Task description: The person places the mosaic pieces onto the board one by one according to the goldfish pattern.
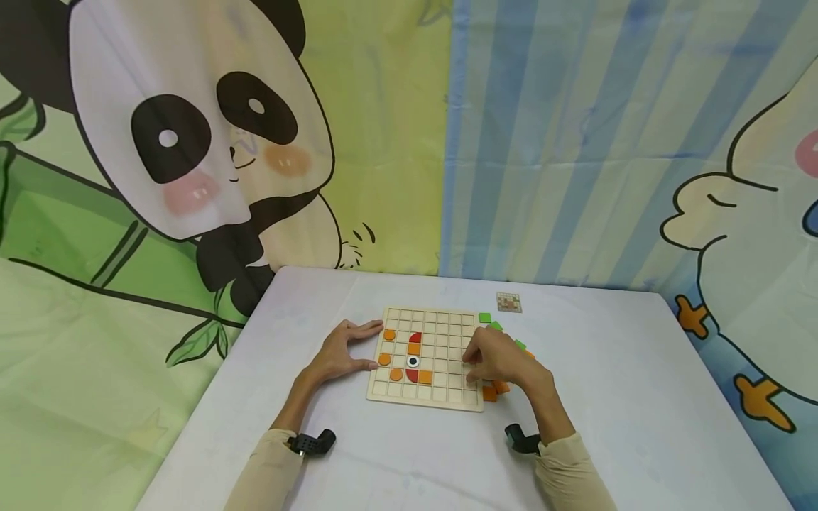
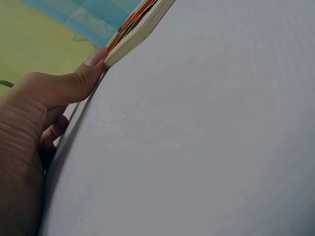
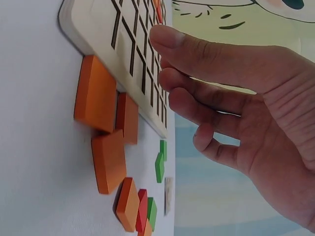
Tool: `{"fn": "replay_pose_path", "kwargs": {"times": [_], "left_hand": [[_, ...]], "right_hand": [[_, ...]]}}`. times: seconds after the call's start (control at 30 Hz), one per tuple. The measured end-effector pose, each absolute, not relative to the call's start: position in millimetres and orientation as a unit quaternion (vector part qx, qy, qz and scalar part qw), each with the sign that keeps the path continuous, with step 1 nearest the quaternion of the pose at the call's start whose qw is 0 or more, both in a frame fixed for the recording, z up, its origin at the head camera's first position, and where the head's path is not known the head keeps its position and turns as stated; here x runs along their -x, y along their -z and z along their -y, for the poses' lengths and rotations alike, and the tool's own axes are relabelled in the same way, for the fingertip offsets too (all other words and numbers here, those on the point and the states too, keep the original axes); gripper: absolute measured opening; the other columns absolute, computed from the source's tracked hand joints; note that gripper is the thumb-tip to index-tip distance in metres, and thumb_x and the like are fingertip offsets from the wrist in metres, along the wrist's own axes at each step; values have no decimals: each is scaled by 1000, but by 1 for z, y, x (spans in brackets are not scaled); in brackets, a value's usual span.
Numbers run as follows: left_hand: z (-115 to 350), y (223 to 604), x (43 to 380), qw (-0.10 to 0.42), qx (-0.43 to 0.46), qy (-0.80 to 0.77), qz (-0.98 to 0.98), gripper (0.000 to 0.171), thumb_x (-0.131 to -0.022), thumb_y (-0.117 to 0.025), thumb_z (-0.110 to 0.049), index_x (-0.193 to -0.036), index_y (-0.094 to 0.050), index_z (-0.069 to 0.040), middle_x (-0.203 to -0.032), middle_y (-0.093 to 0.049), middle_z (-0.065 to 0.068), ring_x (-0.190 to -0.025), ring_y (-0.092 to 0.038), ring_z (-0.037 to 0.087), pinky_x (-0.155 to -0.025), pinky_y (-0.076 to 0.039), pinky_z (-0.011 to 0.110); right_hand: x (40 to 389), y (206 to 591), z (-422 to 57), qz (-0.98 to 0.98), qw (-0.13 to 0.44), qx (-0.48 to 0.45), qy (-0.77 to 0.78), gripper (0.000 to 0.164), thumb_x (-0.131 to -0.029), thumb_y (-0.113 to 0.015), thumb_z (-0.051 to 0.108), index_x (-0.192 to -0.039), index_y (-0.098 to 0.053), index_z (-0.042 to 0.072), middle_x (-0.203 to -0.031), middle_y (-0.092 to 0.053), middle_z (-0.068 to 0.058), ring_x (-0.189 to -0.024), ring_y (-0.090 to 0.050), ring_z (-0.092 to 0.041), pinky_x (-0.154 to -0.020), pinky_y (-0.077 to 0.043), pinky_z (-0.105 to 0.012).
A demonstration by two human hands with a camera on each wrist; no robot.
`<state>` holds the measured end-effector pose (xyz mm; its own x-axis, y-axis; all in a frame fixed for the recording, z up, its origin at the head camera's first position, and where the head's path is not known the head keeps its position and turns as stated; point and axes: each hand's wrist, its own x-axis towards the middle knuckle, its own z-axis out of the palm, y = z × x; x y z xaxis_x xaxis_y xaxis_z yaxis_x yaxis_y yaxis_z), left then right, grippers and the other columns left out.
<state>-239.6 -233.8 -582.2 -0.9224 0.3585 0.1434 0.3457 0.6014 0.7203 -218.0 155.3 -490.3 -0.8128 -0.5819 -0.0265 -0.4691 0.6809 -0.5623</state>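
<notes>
Head view: board (image 1: 447, 355) on bench (image 1: 409, 454); left hand (image 1: 339, 351), grip spread, thumb touching board's left edge; right hand (image 1: 501, 355), grip loosely parted, over right edge; orange squares (image 3: 96, 96) beside.

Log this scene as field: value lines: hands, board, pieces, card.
left hand: at the grid board's left edge, thumb touching it
right hand: above the board's right edge; no piece visible in it
board: flat on the white table
placed: three orange discs, two orange squares, two red curved pieces, one black-and-white eye piece
loose: orange pieces, green pieces, a red piece, by the board's right side
card: small, patterned, off the board's far right corner
</notes>
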Motion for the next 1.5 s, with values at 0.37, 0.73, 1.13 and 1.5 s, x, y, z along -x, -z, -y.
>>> {"fn": "replay_pose_path", "kwargs": {"times": [0.37,0.73,1.13,1.5], "left_hand": [[235,583,239,10,-197,-391,-899,90,-76,-101,-38,-156,-62,-23,-167,-54,-7,-102,-47,16,-95,-39,36],[236,583,240,8,-196,-388,-900,89,-76,-101,-39,-155,-63,-24,-167,-55,-7,-102,-47,16,-95,-40,36],[235,583,241,10,-197,-387,-901,89,-77,-100,-41,-155,-63,-26,-167,-54,-9,-105,-48,16,-97,-40,37],[234,583,240,7,-196,-391,-899,88,-76,-101,-41,-155,-64,-25,-167,-55,-8,-104,-48,16,-96,-39,37]], "right_hand": [[216,494,-177,-922,92,269,263,23,-72,-100,5,-90,-86,6,-84,-79,-2,-75,-64,-13,-70,-54,-29],[214,501,-193,-933,99,234,253,21,-75,-100,7,-87,-83,9,-77,-73,5,-72,-59,-11,-68,-52,-28],[214,501,-199,-945,111,195,239,17,-79,-93,2,-90,-83,10,-82,-73,1,-76,-60,-15,-74,-54,-34],[213,499,-203,-943,111,199,241,20,-78,-94,2,-91,-81,9,-85,-72,-2,-77,-59,-15,-74,-53,-34]]}}
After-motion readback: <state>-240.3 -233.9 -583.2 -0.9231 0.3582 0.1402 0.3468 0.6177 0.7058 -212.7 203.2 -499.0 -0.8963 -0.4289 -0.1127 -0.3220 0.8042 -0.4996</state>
